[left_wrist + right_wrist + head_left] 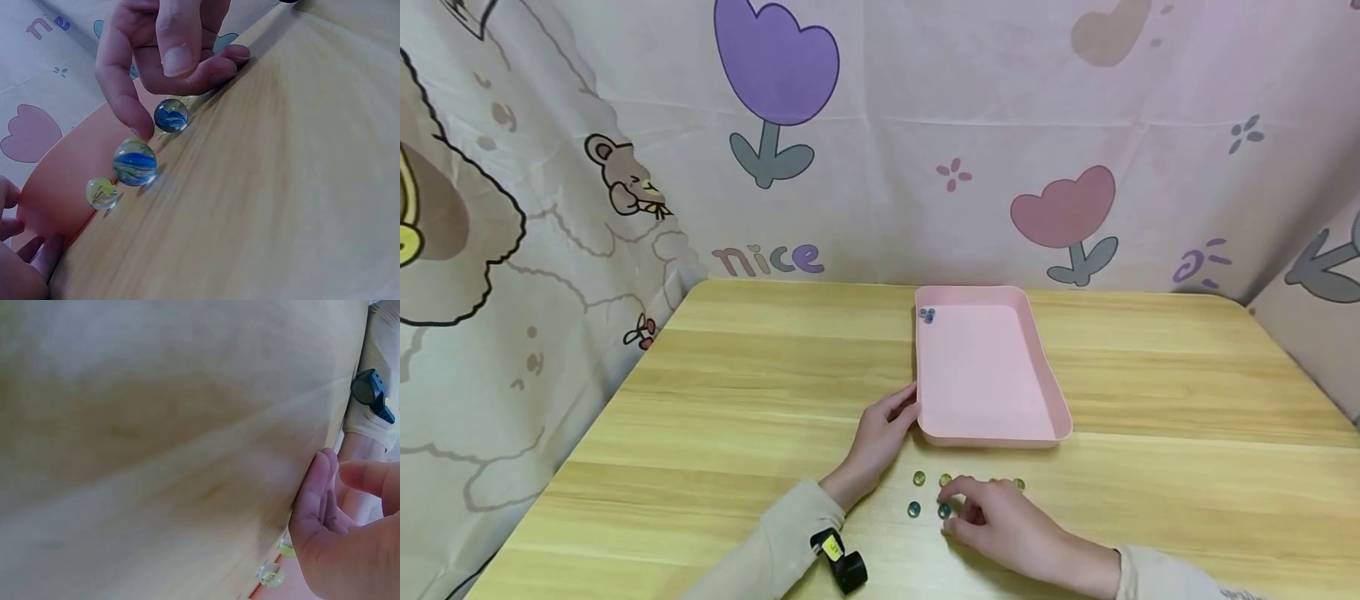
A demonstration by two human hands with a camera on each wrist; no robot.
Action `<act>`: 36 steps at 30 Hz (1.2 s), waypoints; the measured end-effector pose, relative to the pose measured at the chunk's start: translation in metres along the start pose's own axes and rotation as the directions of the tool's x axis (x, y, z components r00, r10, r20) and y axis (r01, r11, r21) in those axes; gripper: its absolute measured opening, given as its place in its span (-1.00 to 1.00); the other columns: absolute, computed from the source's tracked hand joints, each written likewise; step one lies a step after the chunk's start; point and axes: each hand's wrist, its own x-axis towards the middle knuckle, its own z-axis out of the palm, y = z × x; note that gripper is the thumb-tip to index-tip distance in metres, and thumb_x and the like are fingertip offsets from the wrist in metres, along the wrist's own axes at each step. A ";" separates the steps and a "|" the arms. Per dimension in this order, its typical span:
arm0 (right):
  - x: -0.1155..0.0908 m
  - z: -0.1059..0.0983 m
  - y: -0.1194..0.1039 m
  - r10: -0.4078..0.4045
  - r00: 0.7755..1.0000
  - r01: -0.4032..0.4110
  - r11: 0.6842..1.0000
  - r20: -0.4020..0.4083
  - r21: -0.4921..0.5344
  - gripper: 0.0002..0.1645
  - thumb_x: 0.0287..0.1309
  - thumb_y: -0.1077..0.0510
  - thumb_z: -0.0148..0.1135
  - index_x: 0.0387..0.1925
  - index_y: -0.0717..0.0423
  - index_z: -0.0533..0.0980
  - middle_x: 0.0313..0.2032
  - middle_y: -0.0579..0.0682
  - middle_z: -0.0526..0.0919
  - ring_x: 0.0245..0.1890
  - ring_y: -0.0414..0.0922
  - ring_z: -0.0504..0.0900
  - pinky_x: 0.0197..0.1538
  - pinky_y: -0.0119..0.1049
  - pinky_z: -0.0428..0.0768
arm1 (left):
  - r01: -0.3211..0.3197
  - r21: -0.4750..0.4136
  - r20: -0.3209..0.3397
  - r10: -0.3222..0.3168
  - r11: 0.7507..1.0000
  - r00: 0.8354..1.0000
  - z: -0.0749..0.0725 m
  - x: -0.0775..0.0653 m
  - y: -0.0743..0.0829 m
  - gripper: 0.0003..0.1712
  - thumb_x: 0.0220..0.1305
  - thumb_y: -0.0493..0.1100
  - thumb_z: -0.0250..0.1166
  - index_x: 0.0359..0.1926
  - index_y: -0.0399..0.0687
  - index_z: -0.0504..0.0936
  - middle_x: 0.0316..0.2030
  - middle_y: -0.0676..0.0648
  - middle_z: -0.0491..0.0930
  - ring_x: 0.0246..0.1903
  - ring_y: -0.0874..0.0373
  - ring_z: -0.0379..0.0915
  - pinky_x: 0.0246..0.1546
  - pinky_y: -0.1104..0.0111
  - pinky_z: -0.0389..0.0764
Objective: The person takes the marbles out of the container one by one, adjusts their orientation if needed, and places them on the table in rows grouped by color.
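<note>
My right hand [1000, 525] hovers low over the table, thumb and index finger parted on either side of a blue-swirled glass marble [944, 510]. In the left wrist view that marble [170, 115] sits on the wood below the fingers, with no clear grip on it. Another blue marble [913, 509] lies just left of it. Behind them runs a row of yellow marbles, such as a yellow marble [919, 478] at its left end and a yellow marble [1018, 483] at its right, partly hidden by my right hand. My left hand [880, 435] touches the left wall of a pink tray [985, 367].
A few blue marbles [928, 316] rest in the tray's far left corner. The wooden table [760, 375] meets a printed cloth [925, 100] at the back. A black strap device [842, 562] is on my left wrist.
</note>
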 end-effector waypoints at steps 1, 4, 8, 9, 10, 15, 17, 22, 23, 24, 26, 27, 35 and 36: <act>0.000 0.000 0.000 -0.002 1.000 0.002 1.000 0.000 0.002 -0.80 0.14 0.21 0.33 -0.16 0.07 0.58 -0.59 -0.38 0.52 -0.59 -0.45 0.44 -0.46 -0.48 0.47 | 0.001 -0.003 0.002 -0.001 1.000 1.000 0.000 0.000 0.000 -0.54 0.42 -0.16 0.14 0.30 -0.13 0.45 0.21 -0.14 0.47 0.20 -0.01 0.36 0.20 0.20 0.42; -0.002 -0.001 -0.001 -0.008 1.000 0.008 1.000 0.005 0.025 -0.78 0.13 0.25 0.32 -0.15 0.10 0.57 -0.59 -0.37 0.52 -0.59 -0.45 0.44 -0.49 -0.48 0.48 | -0.003 -0.008 0.003 0.003 1.000 1.000 0.001 0.000 -0.001 -0.54 0.42 -0.16 0.13 0.30 -0.14 0.44 0.21 -0.15 0.47 0.20 -0.02 0.35 0.20 0.19 0.42; -0.004 -0.003 -0.004 -0.018 1.000 0.018 0.998 0.004 0.063 -0.78 0.11 0.31 0.29 -0.15 0.14 0.57 -0.61 -0.38 0.49 -0.62 -0.46 0.41 -0.54 -0.50 0.48 | -0.005 -0.007 -0.001 0.005 1.000 1.000 0.001 -0.001 -0.001 -0.54 0.42 -0.17 0.14 0.29 -0.15 0.45 0.20 -0.15 0.48 0.20 -0.01 0.36 0.20 0.19 0.42; -0.004 -0.005 -0.006 -0.022 1.000 0.022 0.998 0.000 0.064 -0.78 0.12 0.31 0.28 -0.16 0.15 0.57 -0.61 -0.39 0.48 -0.62 -0.47 0.41 -0.53 -0.50 0.48 | -0.010 -0.001 -0.002 0.010 1.000 1.000 0.001 -0.002 -0.001 -0.54 0.41 -0.17 0.15 0.29 -0.16 0.45 0.20 -0.16 0.48 0.19 -0.02 0.37 0.19 0.19 0.43; -0.004 -0.006 -0.008 -0.031 0.999 0.032 0.998 -0.007 0.056 -0.78 0.12 0.31 0.27 -0.15 0.15 0.57 -0.61 -0.40 0.48 -0.62 -0.47 0.41 -0.52 -0.50 0.48 | -0.009 0.001 -0.004 0.009 1.000 1.000 0.001 -0.002 -0.001 -0.54 0.41 -0.17 0.15 0.28 -0.16 0.46 0.19 -0.15 0.49 0.18 -0.01 0.38 0.19 0.19 0.43; 0.002 -0.019 -0.022 -0.085 0.996 0.085 0.996 -0.023 -0.007 -0.75 0.13 0.28 0.28 -0.11 0.21 0.57 -0.54 -0.41 0.50 -0.53 -0.45 0.44 -0.44 -0.49 0.52 | -0.031 0.006 -0.011 0.031 1.000 0.999 0.001 0.000 -0.001 -0.54 0.40 -0.16 0.16 0.27 -0.18 0.47 0.17 -0.17 0.51 0.16 -0.02 0.39 0.18 0.18 0.44; 0.006 -0.026 -0.028 -0.100 0.994 0.099 0.994 -0.030 -0.037 -0.74 0.13 0.26 0.30 -0.11 0.22 0.58 -0.50 -0.38 0.51 -0.48 -0.43 0.46 -0.40 -0.47 0.54 | -0.030 0.000 -0.010 0.030 1.000 0.999 0.001 0.001 -0.001 -0.54 0.40 -0.17 0.16 0.27 -0.18 0.47 0.18 -0.17 0.50 0.17 -0.01 0.39 0.19 0.18 0.43; 0.017 -0.047 -0.041 -0.098 0.990 0.094 0.995 -0.106 -0.040 -0.78 0.14 0.23 0.31 -0.15 0.20 0.61 -0.44 -0.30 0.56 -0.43 -0.36 0.52 -0.36 -0.41 0.61 | -0.026 -0.024 -0.004 0.026 0.999 1.000 0.002 0.000 0.001 -0.54 0.40 -0.18 0.16 0.27 -0.18 0.46 0.19 -0.18 0.49 0.18 -0.02 0.38 0.20 0.18 0.41; 0.019 -0.052 -0.043 -0.101 0.987 0.098 0.995 -0.125 -0.028 -0.79 0.14 0.24 0.31 -0.16 0.21 0.61 -0.43 -0.29 0.58 -0.42 -0.35 0.53 -0.35 -0.39 0.62 | -0.028 -0.027 -0.003 0.028 0.999 1.000 0.002 -0.001 0.001 -0.54 0.40 -0.18 0.17 0.27 -0.18 0.46 0.19 -0.18 0.48 0.18 -0.03 0.38 0.20 0.17 0.42; 0.021 -0.057 -0.046 -0.089 0.986 0.087 0.996 -0.142 -0.017 -0.80 0.15 0.25 0.30 -0.16 0.19 0.62 -0.43 -0.28 0.59 -0.41 -0.33 0.54 -0.33 -0.39 0.62 | -0.027 -0.028 -0.004 0.027 0.999 1.000 0.002 -0.001 0.001 -0.54 0.40 -0.18 0.17 0.27 -0.18 0.46 0.19 -0.18 0.48 0.18 -0.03 0.38 0.20 0.17 0.41; 0.026 -0.068 -0.049 -0.083 0.981 0.083 0.997 -0.174 -0.005 -0.79 0.16 0.24 0.29 -0.15 0.19 0.62 -0.41 -0.24 0.61 -0.40 -0.30 0.56 -0.31 -0.38 0.63 | -0.022 -0.022 -0.005 0.022 1.000 1.000 0.002 -0.001 0.002 -0.54 0.40 -0.17 0.17 0.27 -0.16 0.46 0.19 -0.18 0.48 0.19 -0.03 0.37 0.20 0.18 0.42; 0.028 -0.073 -0.050 -0.078 0.978 0.079 0.997 -0.192 -0.003 -0.79 0.16 0.24 0.29 -0.14 0.19 0.62 -0.41 -0.23 0.61 -0.39 -0.29 0.57 -0.30 -0.37 0.63 | -0.023 -0.019 -0.007 0.023 1.000 1.000 0.001 -0.001 0.001 -0.54 0.40 -0.17 0.17 0.27 -0.17 0.46 0.19 -0.18 0.48 0.19 -0.04 0.37 0.20 0.17 0.42; 0.040 -0.100 -0.048 0.030 0.956 -0.021 0.999 -0.293 0.035 -0.77 0.23 0.18 0.28 -0.10 0.18 0.63 -0.35 -0.12 0.64 -0.32 -0.19 0.58 -0.23 -0.36 0.59 | 0.002 -0.012 -0.009 -0.002 1.000 1.000 0.000 0.000 0.001 -0.54 0.40 -0.17 0.16 0.28 -0.16 0.46 0.18 -0.15 0.50 0.18 0.00 0.38 0.19 0.21 0.43; 0.042 -0.102 -0.046 0.038 0.953 -0.029 0.999 -0.300 0.033 -0.77 0.23 0.18 0.28 -0.10 0.18 0.63 -0.35 -0.11 0.65 -0.32 -0.18 0.58 -0.24 -0.36 0.59 | 0.006 -0.013 -0.009 -0.006 1.000 1.000 -0.001 0.001 0.001 -0.54 0.40 -0.17 0.16 0.28 -0.15 0.46 0.18 -0.14 0.50 0.17 0.01 0.39 0.19 0.22 0.42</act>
